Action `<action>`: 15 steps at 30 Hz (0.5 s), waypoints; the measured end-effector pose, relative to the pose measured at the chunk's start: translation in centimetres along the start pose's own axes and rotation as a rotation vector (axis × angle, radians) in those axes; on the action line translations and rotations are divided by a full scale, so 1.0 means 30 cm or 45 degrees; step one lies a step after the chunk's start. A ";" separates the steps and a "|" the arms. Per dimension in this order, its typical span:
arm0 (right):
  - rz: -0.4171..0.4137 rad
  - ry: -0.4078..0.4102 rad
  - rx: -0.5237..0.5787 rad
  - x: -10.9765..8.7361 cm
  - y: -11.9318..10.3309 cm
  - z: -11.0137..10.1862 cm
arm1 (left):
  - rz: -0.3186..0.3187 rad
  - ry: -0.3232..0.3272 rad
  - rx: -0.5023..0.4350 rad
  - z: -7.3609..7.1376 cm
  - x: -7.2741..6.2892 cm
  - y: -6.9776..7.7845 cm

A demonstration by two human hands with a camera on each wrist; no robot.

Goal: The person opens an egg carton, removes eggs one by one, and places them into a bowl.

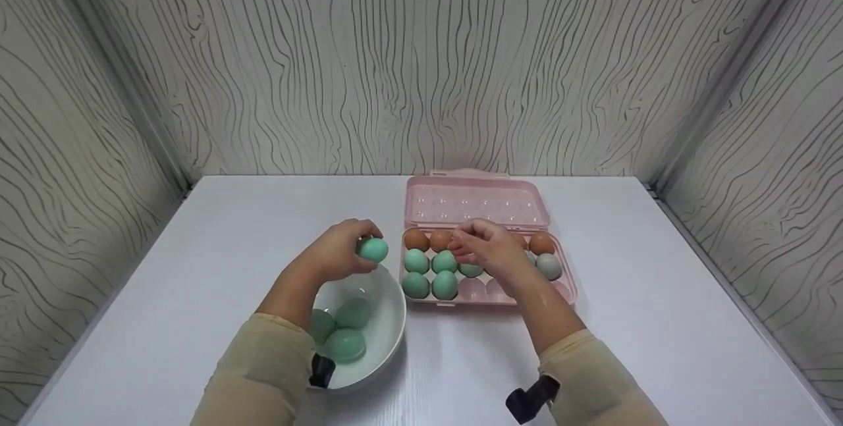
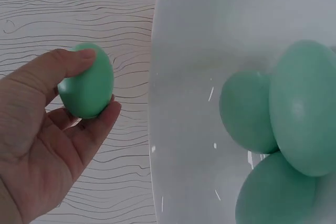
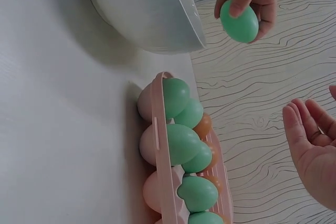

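My left hand (image 1: 339, 251) holds a green egg (image 1: 373, 250) between thumb and fingers, above the far rim of the white bowl (image 1: 393, 340). In the left wrist view the thumb lies on the egg's (image 2: 86, 85) upper side, with fingers beneath. Several green eggs (image 1: 346, 345) lie inside the bowl. My right hand (image 1: 490, 249) hovers over the pink egg carton (image 1: 571, 288), fingers loosely bent and nothing between them. Brown eggs (image 1: 416, 239) fill part of the carton's back row; green eggs (image 1: 444, 286) sit at the left of the nearer rows. The right hand hides some cups.
The carton's pink lid (image 1: 477, 202) is folded back toward the rear wall (image 1: 395, 64). A pale egg (image 1: 548, 266) sits at the carton's right. Bowl and carton stand side by side on the white table (image 1: 658, 320), with patterned panels on three sides.
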State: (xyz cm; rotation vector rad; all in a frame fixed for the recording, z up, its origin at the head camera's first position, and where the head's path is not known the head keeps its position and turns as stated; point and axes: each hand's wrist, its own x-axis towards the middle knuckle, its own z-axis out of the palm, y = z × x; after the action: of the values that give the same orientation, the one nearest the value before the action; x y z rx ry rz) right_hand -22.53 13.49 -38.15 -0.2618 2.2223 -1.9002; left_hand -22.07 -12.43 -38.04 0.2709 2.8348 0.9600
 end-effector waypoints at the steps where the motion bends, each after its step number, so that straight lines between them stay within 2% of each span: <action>1: 0.009 0.019 0.003 0.001 0.001 -0.004 | -0.018 -0.007 0.004 0.000 0.000 -0.008; 5: 0.043 0.072 -0.011 0.001 0.003 -0.020 | -0.082 -0.044 0.056 0.003 -0.003 -0.036; 11: 0.039 0.068 -0.015 0.001 0.006 -0.030 | -0.130 -0.105 0.186 0.007 -0.018 -0.054; 15: 0.041 0.070 -0.010 0.002 0.009 -0.030 | -0.190 -0.149 0.194 0.012 -0.026 -0.061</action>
State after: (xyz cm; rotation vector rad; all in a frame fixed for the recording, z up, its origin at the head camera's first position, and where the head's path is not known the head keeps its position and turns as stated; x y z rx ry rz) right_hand -22.84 14.38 -38.27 -0.1755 2.2557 -1.9045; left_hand -21.48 -13.82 -39.40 0.1236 2.7777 0.6780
